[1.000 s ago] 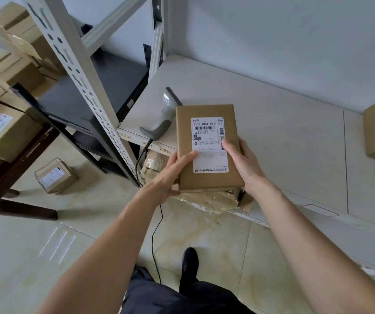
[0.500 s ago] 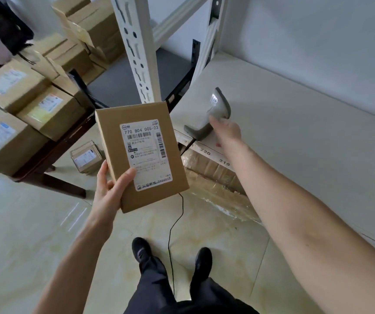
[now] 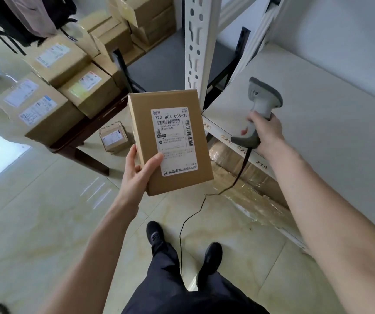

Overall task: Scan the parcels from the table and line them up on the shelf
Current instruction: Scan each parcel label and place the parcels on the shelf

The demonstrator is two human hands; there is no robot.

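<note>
A: What is seen closest, at the bottom?

B: Two black shoes (image 3: 157,233) are seen on the pale floor (image 3: 46,223), and dark trousers are seen above them. A thin black cable (image 3: 191,219) is hung down between the feet and the shelf.

A: What is held in the left hand (image 3: 136,172)?

B: A brown parcel (image 3: 170,141) is held up in the air over the floor. The fingers are curled round its lower left corner, and the thumb is pressed on the white label (image 3: 174,141). The label is turned up to the camera, and bars and numbers are printed on it.

A: And the right hand (image 3: 265,132)?

B: A grey scanner (image 3: 260,109) is gripped by its handle. The fingers are closed round it. The scanner is held over the front edge of the white shelf (image 3: 317,123), just to the right of the parcel. The two are not touching.

A: What is seen farther away?

B: A small box (image 3: 114,137) is seen on the floor behind the parcel. More brown boxes (image 3: 53,87) with labels are piled on a dark worktop (image 3: 87,134) at the left. A white post (image 3: 201,48) with holes is stood at the shelf corner.
</note>
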